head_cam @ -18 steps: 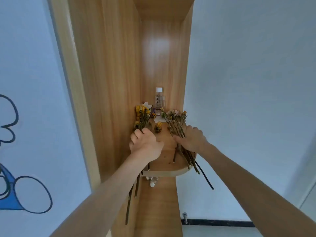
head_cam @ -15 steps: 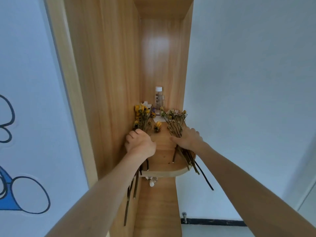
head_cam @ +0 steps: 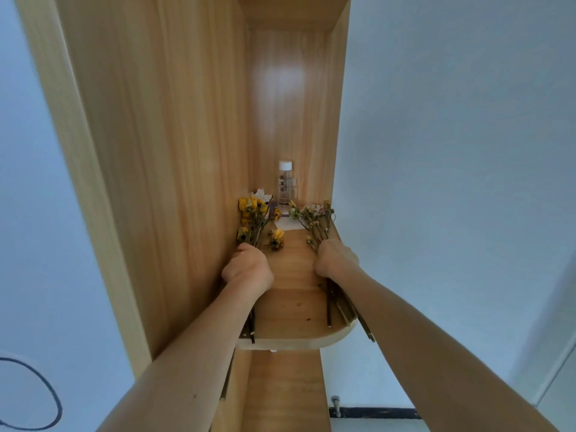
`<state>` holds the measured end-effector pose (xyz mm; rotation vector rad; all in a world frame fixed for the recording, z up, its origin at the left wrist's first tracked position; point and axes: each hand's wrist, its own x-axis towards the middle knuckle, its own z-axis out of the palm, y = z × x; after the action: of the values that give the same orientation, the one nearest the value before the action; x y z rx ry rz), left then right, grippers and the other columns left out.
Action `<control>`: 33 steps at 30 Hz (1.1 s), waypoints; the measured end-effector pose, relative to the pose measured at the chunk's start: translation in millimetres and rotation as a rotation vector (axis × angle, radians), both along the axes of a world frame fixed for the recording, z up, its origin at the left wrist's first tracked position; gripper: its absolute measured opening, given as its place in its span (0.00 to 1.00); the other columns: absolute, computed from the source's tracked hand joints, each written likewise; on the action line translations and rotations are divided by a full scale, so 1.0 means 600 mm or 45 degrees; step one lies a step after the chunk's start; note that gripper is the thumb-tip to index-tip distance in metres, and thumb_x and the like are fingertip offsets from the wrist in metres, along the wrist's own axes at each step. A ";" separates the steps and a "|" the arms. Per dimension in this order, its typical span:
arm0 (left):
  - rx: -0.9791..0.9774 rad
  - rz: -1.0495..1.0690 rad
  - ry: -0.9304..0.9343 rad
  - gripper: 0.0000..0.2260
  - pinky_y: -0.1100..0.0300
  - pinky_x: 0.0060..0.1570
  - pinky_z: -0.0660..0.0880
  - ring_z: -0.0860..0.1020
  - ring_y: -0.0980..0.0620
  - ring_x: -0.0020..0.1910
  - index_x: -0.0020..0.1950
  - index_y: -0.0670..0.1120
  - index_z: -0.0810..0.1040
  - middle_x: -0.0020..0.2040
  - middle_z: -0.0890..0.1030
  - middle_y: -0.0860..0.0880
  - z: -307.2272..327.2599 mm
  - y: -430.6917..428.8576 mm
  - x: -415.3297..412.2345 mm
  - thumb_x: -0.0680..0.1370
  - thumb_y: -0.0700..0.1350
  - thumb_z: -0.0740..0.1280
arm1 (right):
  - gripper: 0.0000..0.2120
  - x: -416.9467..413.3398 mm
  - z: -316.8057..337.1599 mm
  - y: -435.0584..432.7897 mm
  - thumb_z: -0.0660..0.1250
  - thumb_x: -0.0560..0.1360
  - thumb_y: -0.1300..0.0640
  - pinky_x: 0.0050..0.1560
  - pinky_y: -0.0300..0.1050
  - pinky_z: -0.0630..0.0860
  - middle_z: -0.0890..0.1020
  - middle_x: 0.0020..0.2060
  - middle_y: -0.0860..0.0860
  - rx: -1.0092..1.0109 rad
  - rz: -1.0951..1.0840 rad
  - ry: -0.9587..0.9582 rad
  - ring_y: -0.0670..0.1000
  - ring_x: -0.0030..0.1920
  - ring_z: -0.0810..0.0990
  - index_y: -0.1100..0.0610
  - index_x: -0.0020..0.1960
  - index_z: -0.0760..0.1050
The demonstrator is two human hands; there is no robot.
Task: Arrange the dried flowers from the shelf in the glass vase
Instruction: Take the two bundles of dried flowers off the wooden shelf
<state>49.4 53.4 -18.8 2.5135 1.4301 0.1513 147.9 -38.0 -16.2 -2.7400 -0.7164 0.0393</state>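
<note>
Lengthwise on the shelf (head_cam: pixel 293 307) lie two bunches of dried flowers, heads toward the back wall and cut ends jutting past the front edge: a yellow bunch (head_cam: pixel 252 219) at left, a pale bunch (head_cam: pixel 314 219) at right. The left hand (head_cam: pixel 247 269) is curled round the yellow stems, the right hand (head_cam: pixel 336 258) round the pale ones. A bottle (head_cam: pixel 285 185) stands behind them.

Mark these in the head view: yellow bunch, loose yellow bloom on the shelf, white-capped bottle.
yellow bunch (head_cam: pixel 251 213), head view, on its blooms above the fist.
loose yellow bloom (head_cam: pixel 277 237), head view, on its petals.
white-capped bottle (head_cam: pixel 283 186), head view, on its label.
</note>
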 end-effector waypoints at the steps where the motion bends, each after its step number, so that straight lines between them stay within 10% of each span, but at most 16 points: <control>1: 0.017 0.001 0.000 0.29 0.51 0.50 0.73 0.74 0.42 0.61 0.72 0.37 0.55 0.65 0.71 0.39 -0.003 0.003 0.002 0.75 0.37 0.63 | 0.14 0.002 -0.001 0.002 0.59 0.76 0.65 0.46 0.46 0.73 0.77 0.56 0.57 -0.013 0.003 -0.009 0.56 0.54 0.78 0.62 0.59 0.74; 17: -0.094 -0.079 -0.298 0.19 0.51 0.47 0.72 0.75 0.39 0.56 0.67 0.37 0.59 0.60 0.74 0.39 0.035 -0.048 -0.020 0.78 0.39 0.59 | 0.08 0.010 0.038 -0.089 0.54 0.79 0.63 0.36 0.43 0.71 0.70 0.37 0.56 0.360 0.127 0.371 0.54 0.39 0.72 0.65 0.52 0.69; 25: -0.318 -0.355 -0.760 0.11 0.58 0.24 0.70 0.69 0.51 0.25 0.51 0.41 0.67 0.31 0.69 0.47 0.050 -0.137 -0.162 0.80 0.50 0.58 | 0.07 -0.085 0.032 -0.249 0.53 0.80 0.56 0.25 0.39 0.66 0.66 0.32 0.51 0.767 0.198 0.470 0.47 0.28 0.64 0.60 0.51 0.66; 33: -0.488 -0.525 -0.940 0.08 0.60 0.18 0.63 0.64 0.56 0.17 0.39 0.50 0.68 0.20 0.65 0.51 -0.060 -0.230 -0.370 0.77 0.51 0.61 | 0.17 -0.233 -0.066 -0.440 0.60 0.71 0.41 0.19 0.35 0.60 0.63 0.22 0.45 0.977 0.267 0.860 0.44 0.20 0.58 0.56 0.44 0.69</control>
<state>-172.8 -84.4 -54.8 2.0402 0.5745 0.5879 8.3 -302.0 -55.9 -1.7485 -0.6299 0.5747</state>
